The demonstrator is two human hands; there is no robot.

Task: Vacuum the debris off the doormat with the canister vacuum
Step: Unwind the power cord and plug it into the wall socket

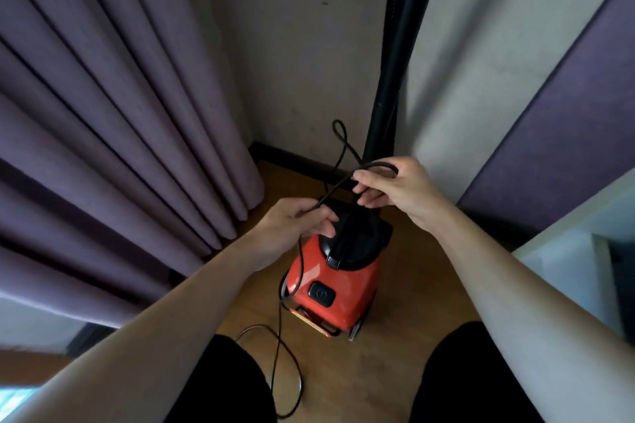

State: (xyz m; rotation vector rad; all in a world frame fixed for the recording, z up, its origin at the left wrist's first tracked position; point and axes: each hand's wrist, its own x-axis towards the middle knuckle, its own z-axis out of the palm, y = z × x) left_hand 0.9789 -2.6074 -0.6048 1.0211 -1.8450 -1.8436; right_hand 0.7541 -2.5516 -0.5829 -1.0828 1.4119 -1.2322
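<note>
A red canister vacuum (338, 288) with a black top and a black power button stands on the wooden floor in a corner. Its black power cord (338, 182) runs through both my hands above it. My left hand (295, 227) grips the cord just left of the vacuum's top. My right hand (395, 187) pinches a loop of the same cord a little higher and to the right. More cord lies looped on the floor (285, 385) near my knees. A black wand (391, 79) rises behind the vacuum. No doormat is in view.
Purple curtains (113, 120) hang close on the left. A pale wall (295, 62) with a dark skirting stands behind the vacuum. A grey and purple panel (536, 96) closes the right side, and white furniture (584, 261) stands at the lower right.
</note>
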